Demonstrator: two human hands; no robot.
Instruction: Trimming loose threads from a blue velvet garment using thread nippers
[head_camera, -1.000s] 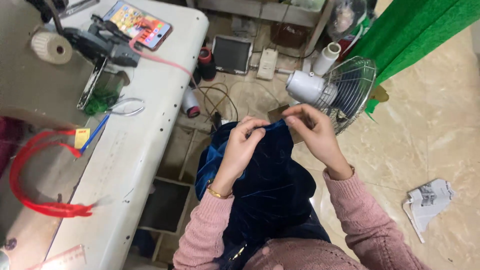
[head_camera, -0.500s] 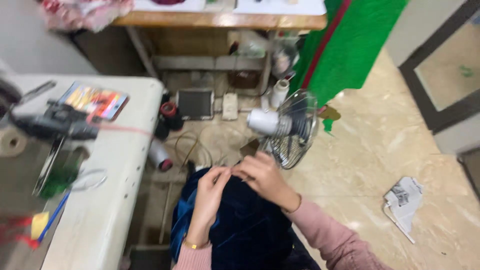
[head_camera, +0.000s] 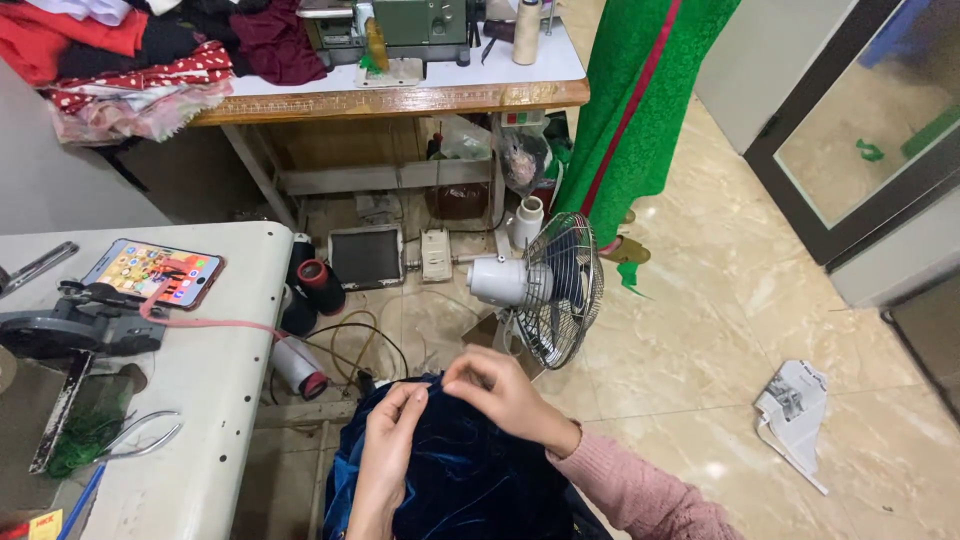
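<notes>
The person works the top edge of a dark blue velvet garment (head_camera: 470, 480) draped over the lap. The left hand (head_camera: 392, 440) and right hand (head_camera: 500, 392) both pinch that edge, apparently mid hand-finishing; continuing demands a steady, taut grip.

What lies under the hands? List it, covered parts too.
Dark blue velvet cloth lies under the left hand and right hand, both pinching its top edge. Whatever is beneath the cloth is hidden.
</notes>
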